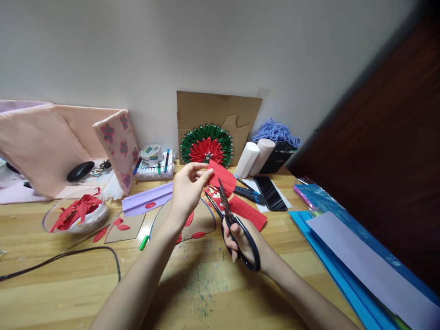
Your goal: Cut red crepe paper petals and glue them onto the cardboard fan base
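My left hand [190, 185] pinches the left end of a red crepe paper piece [223, 179] between thumb and fingers. Black-handled scissors [252, 250] are in my right hand [242, 238], their blades parted just below and in front of that paper. Another red crepe paper strip [248, 213] lies on the table behind the scissors. Under my left forearm is a cardboard piece [202, 217] with a blue outline and several red petal shapes on it; my arm hides part of it. A smaller cardboard square [125, 228] with red petals lies to the left.
A clear bowl [105, 213] of red scraps stands left, near a black cable [85, 249]. Behind are a marker box [154, 172], a cardboard panel [220, 107] with a green and red flower, and white rolls [248, 160]. A phone [271, 193] and blue sheets [330, 266] lie right.
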Tool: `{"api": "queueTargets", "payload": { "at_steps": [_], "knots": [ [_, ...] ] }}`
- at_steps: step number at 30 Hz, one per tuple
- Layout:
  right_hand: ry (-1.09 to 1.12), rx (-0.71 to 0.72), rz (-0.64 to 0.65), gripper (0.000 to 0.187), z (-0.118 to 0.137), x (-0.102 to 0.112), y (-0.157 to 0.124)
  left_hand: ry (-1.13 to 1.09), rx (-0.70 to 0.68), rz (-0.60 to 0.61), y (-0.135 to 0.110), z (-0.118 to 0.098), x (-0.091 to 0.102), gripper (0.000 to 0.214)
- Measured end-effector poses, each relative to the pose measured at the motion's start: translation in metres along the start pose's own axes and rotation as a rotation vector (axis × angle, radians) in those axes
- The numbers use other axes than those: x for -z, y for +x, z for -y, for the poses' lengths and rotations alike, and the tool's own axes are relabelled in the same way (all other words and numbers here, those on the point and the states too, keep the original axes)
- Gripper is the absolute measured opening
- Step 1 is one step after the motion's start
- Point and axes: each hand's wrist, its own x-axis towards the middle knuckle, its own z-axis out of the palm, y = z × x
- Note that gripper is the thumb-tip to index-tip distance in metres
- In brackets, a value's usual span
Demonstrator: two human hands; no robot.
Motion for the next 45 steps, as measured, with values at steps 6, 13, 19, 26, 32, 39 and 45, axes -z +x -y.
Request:
{"api": "queueTargets", "payload": {
  "at_steps": [6, 13, 19, 26, 32, 39, 45],
  "knots": [
    [-0.006, -0.012, 0.037, 0.071, 0.000, 0.000, -0.002, 0.011, -0.004, -0.013, 0.001, 0.000, 0.002, 0.033],
    [0.027, -0.035, -0.017, 0.076, 0.009, -0.002, -0.002, -0.053, 0.138, 0.046, -0.006, -0.005, -0.005, 0.046],
    [0.083, -0.046, -0.050, 0.076, 0.017, -0.005, -0.003, -0.117, 0.203, 0.086, -0.010, -0.010, -0.006, 0.052],
    [0.081, -0.080, -0.083, 0.077, 0.012, -0.006, -0.002, -0.155, 0.242, 0.106, -0.007, -0.013, -0.002, 0.059],
    [0.114, 0.006, 0.028, 0.075, 0.006, -0.005, -0.004, -0.141, 0.251, 0.142, -0.007, -0.012, -0.003, 0.053],
    [0.217, -0.018, 0.032, 0.081, 0.003, -0.005, -0.002, -0.052, 0.264, 0.219, -0.009, -0.009, -0.005, 0.052],
    [0.164, -0.047, -0.038, 0.080, 0.005, -0.006, -0.001, -0.050, 0.260, 0.232, -0.009, -0.008, -0.005, 0.051]
  ]
}}
